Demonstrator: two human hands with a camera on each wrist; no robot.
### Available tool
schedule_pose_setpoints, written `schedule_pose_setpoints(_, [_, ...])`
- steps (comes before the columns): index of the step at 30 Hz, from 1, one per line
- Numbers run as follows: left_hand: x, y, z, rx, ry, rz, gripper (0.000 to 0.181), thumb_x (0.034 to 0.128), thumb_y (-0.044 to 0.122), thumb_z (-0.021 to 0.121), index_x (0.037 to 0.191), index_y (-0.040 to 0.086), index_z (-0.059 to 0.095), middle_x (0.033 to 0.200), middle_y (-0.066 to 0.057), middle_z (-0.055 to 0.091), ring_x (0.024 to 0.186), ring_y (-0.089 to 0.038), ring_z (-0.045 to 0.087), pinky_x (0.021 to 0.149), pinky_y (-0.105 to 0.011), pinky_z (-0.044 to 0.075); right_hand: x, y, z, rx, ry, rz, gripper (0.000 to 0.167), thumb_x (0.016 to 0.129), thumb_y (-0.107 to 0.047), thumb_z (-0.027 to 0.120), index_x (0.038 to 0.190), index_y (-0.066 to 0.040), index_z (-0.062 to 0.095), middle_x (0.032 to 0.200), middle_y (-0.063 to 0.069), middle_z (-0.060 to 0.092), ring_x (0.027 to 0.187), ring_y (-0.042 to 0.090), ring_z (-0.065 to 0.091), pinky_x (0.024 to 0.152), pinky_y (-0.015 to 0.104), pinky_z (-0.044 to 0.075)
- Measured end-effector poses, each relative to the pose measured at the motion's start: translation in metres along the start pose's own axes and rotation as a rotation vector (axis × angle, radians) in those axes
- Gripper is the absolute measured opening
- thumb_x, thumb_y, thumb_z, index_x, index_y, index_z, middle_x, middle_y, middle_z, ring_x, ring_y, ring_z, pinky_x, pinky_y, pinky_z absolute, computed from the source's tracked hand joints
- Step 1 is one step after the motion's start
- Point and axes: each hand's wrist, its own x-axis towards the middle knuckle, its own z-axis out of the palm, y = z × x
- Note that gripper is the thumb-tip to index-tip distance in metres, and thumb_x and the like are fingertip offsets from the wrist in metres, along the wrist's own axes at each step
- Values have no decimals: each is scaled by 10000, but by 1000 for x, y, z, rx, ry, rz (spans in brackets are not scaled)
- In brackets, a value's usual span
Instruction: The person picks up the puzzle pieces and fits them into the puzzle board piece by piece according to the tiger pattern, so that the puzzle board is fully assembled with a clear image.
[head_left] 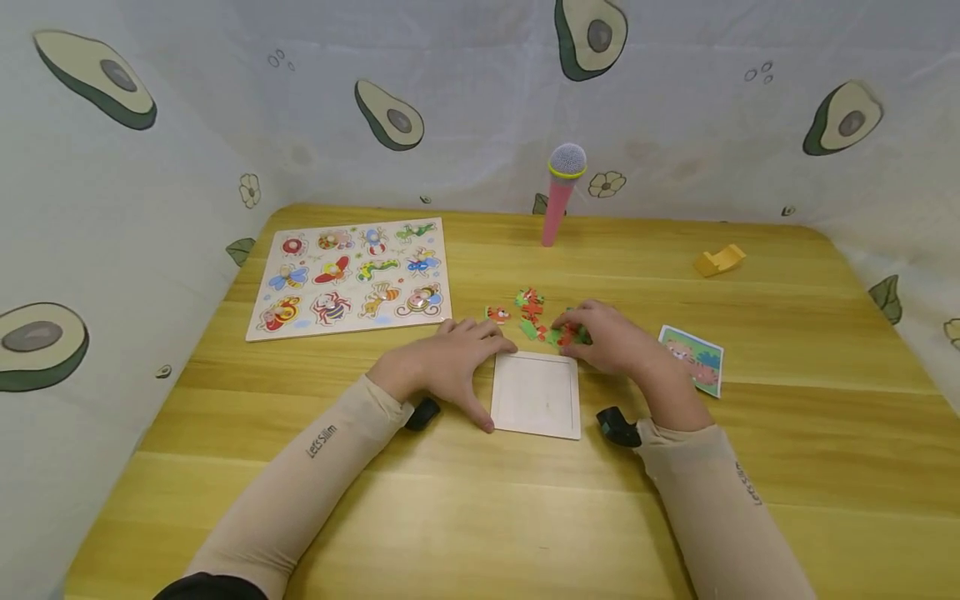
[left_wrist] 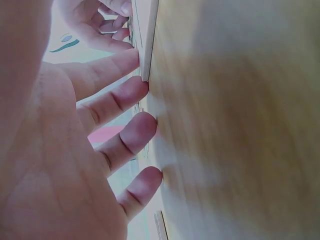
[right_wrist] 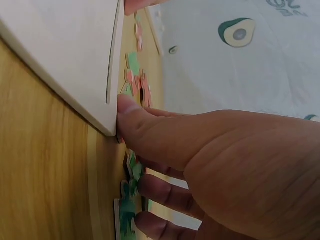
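Observation:
A square, pale wooden board [head_left: 536,395] with a shallow rim lies flat on the table. My left hand [head_left: 452,363] is spread at its left side, with thumb and fingers straight and the fingertips at its edge. Small red and green puzzle pieces [head_left: 532,308] lie loosely behind the board. Over the pieces at the board's back right corner, my right hand [head_left: 611,339] has its fingers bent down among them. In the right wrist view its thumb touches the area by the board's corner; whether a piece is pinched is hidden.
An insect peg puzzle [head_left: 352,279] lies at the back left. A pink toy microphone [head_left: 557,204] stands upright at the back. To the right are a yellow block [head_left: 720,261] and a picture card [head_left: 708,364], partly behind my right forearm.

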Motion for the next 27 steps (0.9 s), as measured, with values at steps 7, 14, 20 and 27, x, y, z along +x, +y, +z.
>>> schedule_pose_setpoints(7, [1, -3, 3, -13, -2, 2, 1062, 632, 753, 803, 1487, 231, 454, 1388, 60, 402, 1182, -164, 374, 955, -391, 289, -1, 5, 1, 13, 12, 22, 371, 936, -196, 746, 1260, -40, 653, 1271, 224, 536, 1159, 399, 512, 1000, 583, 410])
schedule_pose_setpoints(14, [1, -3, 2, -30, -3, 1, 1056, 634, 743, 810, 1488, 234, 452, 1385, 68, 394, 1174, -157, 368, 949, -385, 284, -3, 9, -2, 25, -4, -3, 371, 951, -145, 718, 1303, -46, 656, 1247, 207, 536, 1077, 360, 529, 954, 557, 436])
schedule_pose_setpoints(20, [0, -3, 2, -38, -5, -3, 1053, 635, 740, 811, 1487, 238, 448, 1383, 73, 391, 1164, -152, 361, 941, -378, 284, -3, 9, -1, 13, -3, -7, 358, 952, -150, 718, 1292, -53, 665, 1278, 227, 519, 1089, 375, 519, 958, 566, 431])
schedule_pose_setpoints(27, [1, -4, 3, -37, -3, -12, 1095, 626, 753, 807, 1504, 228, 418, 1431, 64, 375, 1225, -155, 346, 1029, -437, 258, -2, 8, 0, 12, 34, -12, 314, 945, -161, 731, 1232, -50, 671, 1287, 222, 496, 1174, 407, 476, 1007, 590, 397])
